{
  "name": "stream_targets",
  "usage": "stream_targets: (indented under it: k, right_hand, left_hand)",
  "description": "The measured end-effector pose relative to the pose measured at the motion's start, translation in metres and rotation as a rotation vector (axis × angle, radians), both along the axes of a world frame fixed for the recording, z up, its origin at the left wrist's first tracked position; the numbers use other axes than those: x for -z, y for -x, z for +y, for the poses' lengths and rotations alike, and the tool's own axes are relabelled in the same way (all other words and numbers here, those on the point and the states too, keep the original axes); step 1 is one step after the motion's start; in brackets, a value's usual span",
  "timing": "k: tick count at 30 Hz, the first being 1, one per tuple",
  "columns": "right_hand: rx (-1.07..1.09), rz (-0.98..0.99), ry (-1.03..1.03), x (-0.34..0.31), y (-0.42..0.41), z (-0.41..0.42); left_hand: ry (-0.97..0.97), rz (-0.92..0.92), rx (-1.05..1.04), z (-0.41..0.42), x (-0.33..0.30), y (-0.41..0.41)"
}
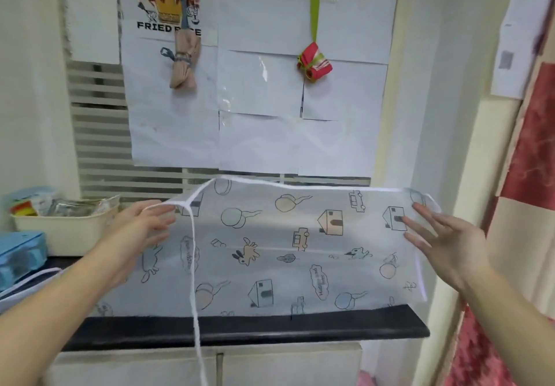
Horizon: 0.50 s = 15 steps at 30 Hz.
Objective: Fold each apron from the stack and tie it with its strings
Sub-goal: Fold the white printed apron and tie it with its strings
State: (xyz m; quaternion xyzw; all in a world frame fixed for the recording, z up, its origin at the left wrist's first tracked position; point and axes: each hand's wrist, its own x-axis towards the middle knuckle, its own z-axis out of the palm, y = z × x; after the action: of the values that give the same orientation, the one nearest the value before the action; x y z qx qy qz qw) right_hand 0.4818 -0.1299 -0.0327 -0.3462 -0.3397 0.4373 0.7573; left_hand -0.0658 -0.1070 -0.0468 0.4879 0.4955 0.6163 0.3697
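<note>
A cream basket (64,229) stands on the black counter (240,330), near a blue box (19,255). A poster (166,7) hangs on the wall.

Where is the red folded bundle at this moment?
In the head view, the red bundle hangs upper right of centre on a green strap, against the white papers.
</note>
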Motion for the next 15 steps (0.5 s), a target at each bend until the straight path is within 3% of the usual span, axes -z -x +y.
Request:
stream_targets:
  k: [6,15]
  right_hand:
    - [0.004,-0.237,0.160,0.016,0.011,0.073]
    - [0.058,-0.327,0.468,0.070,0.015,0.184]
  left_hand:
    - [0.129,0.228,-0.059,0.057,0.038,0.003]
    - [0.309,0.383,-0.170,0.138,0.082,0.006]
